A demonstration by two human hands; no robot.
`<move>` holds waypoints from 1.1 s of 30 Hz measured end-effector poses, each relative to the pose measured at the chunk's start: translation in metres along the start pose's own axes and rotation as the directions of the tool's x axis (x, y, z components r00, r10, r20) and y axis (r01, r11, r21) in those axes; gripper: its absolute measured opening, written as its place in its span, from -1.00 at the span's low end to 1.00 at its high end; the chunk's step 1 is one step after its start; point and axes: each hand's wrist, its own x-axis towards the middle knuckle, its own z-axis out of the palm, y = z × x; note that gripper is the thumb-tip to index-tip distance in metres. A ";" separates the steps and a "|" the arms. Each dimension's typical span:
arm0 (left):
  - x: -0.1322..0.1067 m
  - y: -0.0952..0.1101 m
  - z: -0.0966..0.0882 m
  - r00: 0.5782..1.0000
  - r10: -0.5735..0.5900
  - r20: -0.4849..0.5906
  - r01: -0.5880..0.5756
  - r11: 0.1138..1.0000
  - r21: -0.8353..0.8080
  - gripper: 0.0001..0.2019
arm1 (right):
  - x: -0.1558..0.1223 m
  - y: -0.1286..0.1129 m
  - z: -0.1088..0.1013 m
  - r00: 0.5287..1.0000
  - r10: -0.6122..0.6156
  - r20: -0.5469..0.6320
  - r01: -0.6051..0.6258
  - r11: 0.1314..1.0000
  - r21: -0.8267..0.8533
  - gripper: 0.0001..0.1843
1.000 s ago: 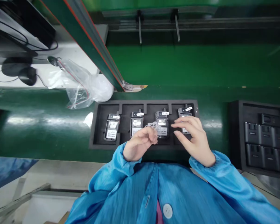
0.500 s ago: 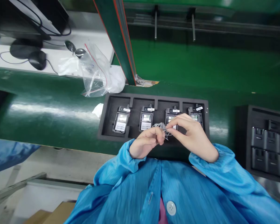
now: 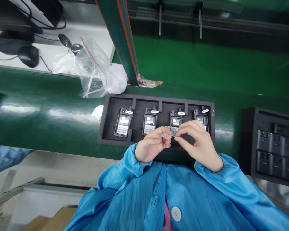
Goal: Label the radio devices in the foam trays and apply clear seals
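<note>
My left hand point(image 3: 151, 147) and my right hand point(image 3: 197, 144) meet over the near edge of a black foam tray point(image 3: 106, 128). Both pinch a small clear plastic piece point(image 3: 169, 132) between their fingertips; its exact shape is too small to make out. The tray has several slots, each holding a small black device with a white label, such as the leftmost one point(image 3: 122, 122). The hands hover just in front of the third device point(image 3: 176, 120). Blue sleeves cover both wrists.
A second black foam tray point(image 3: 248, 141) with dark parts lies at the right. A clear plastic bag point(image 3: 93, 72) rests behind the first tray beside a green slanted post point(image 3: 121, 38). Black mice and cables point(image 3: 27, 55) sit on a white shelf at back left. Green belt all around.
My right hand came in from over the right-hand device and closed its fingertips on the clear piece that my left hand held. The view shifted a little.
</note>
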 end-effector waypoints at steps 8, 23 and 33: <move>0.004 -0.003 -0.004 0.999 -0.009 -0.046 0.012 0.998 0.066 -0.60 | -0.008 -0.006 -0.012 0.988 -0.146 -0.050 0.144 0.989 -0.027 -0.89; 0.017 0.020 -0.014 0.865 0.498 0.062 -0.129 0.100 0.987 -0.79 | 0.010 0.047 0.003 0.988 0.130 -0.079 -0.137 0.986 -0.095 -0.92; 0.032 0.002 -0.031 0.964 0.144 0.222 -0.112 -0.536 0.837 -0.60 | 0.016 0.079 0.032 0.972 0.165 -0.165 -0.200 0.954 -0.223 -0.89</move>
